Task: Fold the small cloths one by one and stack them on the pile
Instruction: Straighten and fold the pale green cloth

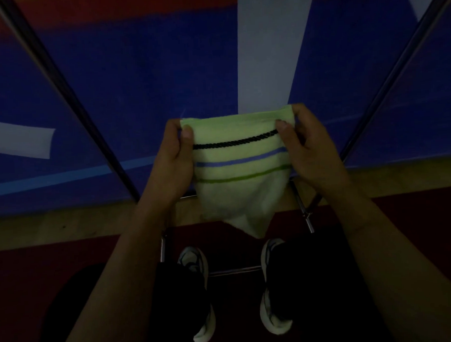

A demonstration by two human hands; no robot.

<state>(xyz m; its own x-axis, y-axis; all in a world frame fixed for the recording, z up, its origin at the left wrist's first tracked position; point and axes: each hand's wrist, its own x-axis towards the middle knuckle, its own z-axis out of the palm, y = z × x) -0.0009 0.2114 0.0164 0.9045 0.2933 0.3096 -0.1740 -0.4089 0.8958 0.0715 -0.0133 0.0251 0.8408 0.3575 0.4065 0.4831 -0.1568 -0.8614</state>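
Note:
A small pale green cloth (238,170) with a black, a blue and a green stripe hangs in the air in front of me. My left hand (172,160) pinches its upper left corner between thumb and fingers. Its upper right corner is pinched by my right hand (308,146). The top edge is stretched between both hands and the lower part droops to a point above my feet. No pile of cloths shows in the dim head view.
A blue panel (138,84) with white bands stands ahead, crossed by slanting metal poles (69,100). Below are a metal frame (234,270), my two white shoes (273,285) and a dark red floor (68,255).

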